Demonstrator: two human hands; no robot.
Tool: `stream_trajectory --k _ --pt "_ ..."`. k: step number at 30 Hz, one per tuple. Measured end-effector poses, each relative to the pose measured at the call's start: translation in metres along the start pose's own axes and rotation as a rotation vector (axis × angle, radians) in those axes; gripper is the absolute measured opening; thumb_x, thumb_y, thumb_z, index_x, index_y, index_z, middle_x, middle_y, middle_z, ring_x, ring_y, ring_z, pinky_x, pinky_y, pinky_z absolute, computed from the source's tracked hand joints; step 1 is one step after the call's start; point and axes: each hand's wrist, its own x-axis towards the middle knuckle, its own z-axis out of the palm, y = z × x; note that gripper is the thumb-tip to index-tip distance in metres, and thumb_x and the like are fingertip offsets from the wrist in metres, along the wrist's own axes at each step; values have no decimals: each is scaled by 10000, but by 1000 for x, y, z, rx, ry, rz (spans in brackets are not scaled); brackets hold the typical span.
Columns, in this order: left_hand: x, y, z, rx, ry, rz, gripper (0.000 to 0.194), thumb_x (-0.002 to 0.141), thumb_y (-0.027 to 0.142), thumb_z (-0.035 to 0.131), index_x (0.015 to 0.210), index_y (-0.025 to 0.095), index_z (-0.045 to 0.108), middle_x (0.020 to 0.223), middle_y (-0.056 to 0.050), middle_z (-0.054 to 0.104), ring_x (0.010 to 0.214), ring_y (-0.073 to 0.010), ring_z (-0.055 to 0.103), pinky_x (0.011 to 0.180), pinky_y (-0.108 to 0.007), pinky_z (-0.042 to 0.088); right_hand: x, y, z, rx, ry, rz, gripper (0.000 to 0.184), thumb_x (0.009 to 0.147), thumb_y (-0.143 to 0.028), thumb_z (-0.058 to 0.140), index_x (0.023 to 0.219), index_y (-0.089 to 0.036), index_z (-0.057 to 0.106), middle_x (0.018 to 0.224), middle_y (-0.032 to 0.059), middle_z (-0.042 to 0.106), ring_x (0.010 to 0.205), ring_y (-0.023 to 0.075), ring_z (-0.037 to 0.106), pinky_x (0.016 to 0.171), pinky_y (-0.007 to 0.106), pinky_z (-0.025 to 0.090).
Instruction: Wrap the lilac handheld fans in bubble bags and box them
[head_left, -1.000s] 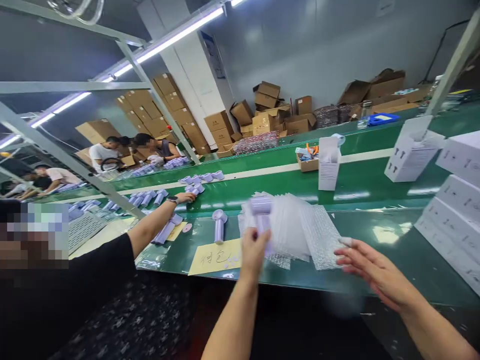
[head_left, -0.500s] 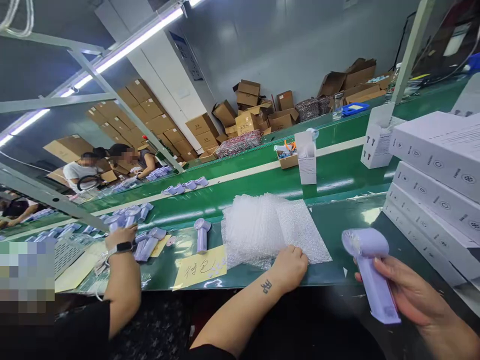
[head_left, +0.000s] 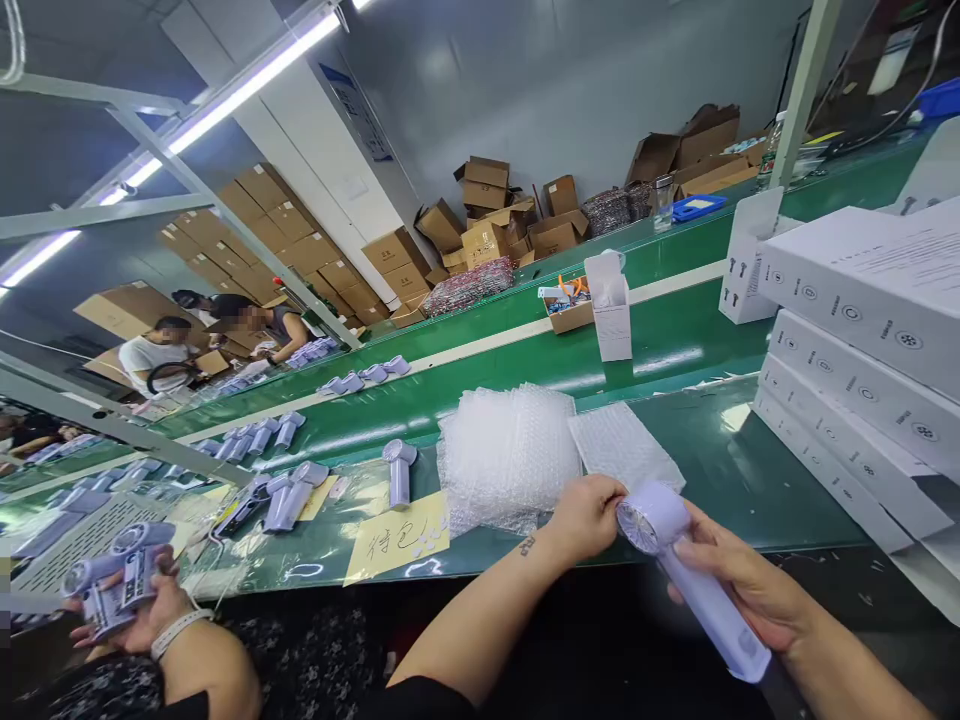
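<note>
My right hand (head_left: 739, 575) is wrapped round the handle of a lilac handheld fan (head_left: 697, 580), its round head tilted up to the left. My left hand (head_left: 589, 515) is closed in a pinch at the near edge of a single bubble wrap bag (head_left: 630, 445); the fan's head sits right beside its fingertips and partly covers that spot. Left of the bag lies a thick stack of bubble wrap bags (head_left: 510, 450). Another lilac fan (head_left: 400, 475) lies beyond a yellow paper note (head_left: 394, 540) with handwriting.
White printed boxes (head_left: 862, 320) are piled at the right. An upright open white box (head_left: 609, 310) stands on the green conveyor (head_left: 495, 370) beside a small carton (head_left: 570, 315). At the left, a co-worker's hands (head_left: 146, 610) hold two lilac fans; more fans (head_left: 289, 495) lie nearby.
One bubble wrap bag has slid right, off the stack, with my left hand. My right hand has brought the fan left, to my left fingertips. The co-worker's hands have drawn back with fans.
</note>
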Motion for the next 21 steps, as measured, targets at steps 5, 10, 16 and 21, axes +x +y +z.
stream_trajectory --k 5,10,16,21 --pt "4 3 -6 -578 126 -209 171 820 274 500 764 128 569 649 3 546 598 -92 475 588 -218 384 8 -6 1 -147 62 6 437 744 -254 698 1140 -279 515 888 -13 596 624 114 562 605 290 540" --pt "0 17 -15 -403 -4 -50 187 835 312 514 858 146 597 762 -14 573 708 -113 498 660 -231 403 3 3 10 -214 209 -66 421 695 -306 732 1065 -264 536 959 -2 603 697 143 575 567 284 536" --pt "8 16 -10 -85 -138 61 213 824 314 577 956 155 628 867 -37 608 797 -139 551 720 -246 449 6 9 17 -273 296 -164 598 642 -306 761 1178 -288 496 970 7 619 735 169 595 529 287 544" --pt "-12 7 -8 437 38 435 241 885 190 405 924 135 636 742 -71 550 735 -175 513 674 -295 434 4 2 8 -273 241 -107 432 693 -309 748 1078 -244 564 998 17 615 748 168 604 610 315 567"
